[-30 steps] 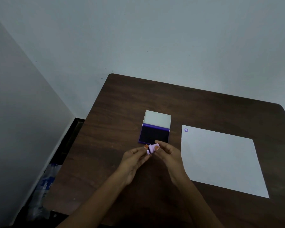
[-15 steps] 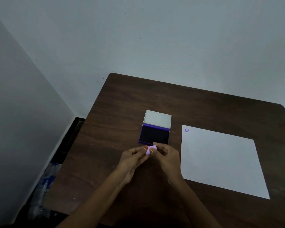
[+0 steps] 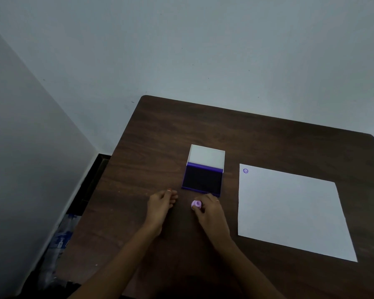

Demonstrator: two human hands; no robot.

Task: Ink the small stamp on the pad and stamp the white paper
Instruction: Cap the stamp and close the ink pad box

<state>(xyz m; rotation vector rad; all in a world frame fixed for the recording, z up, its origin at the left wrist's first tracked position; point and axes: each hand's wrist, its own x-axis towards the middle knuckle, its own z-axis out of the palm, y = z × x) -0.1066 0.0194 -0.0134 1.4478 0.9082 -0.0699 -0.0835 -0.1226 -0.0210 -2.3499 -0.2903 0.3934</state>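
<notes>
My right hand [image 3: 209, 212] pinches a small lilac stamp [image 3: 196, 204] just in front of the ink pad, with the stamp's round end turned up toward me. The open ink pad [image 3: 202, 179] has a dark purple inking surface and a white lid [image 3: 206, 155] raised behind it. My left hand [image 3: 161, 202] rests on the table to the left of the stamp, fingers bunched together; I see nothing in them. The white paper [image 3: 289, 212] lies right of the pad and carries one purple stamp mark [image 3: 245, 171] in its far left corner.
The dark wooden table [image 3: 160, 137] stands in a corner, with white walls behind and to the left. A plastic bottle [image 3: 58, 240] lies on the floor in the gap left of the table.
Both hands were together on the stamp. They have since parted: my left hand drew away to the left, and my right hand kept the stamp and turned its round end upward.
</notes>
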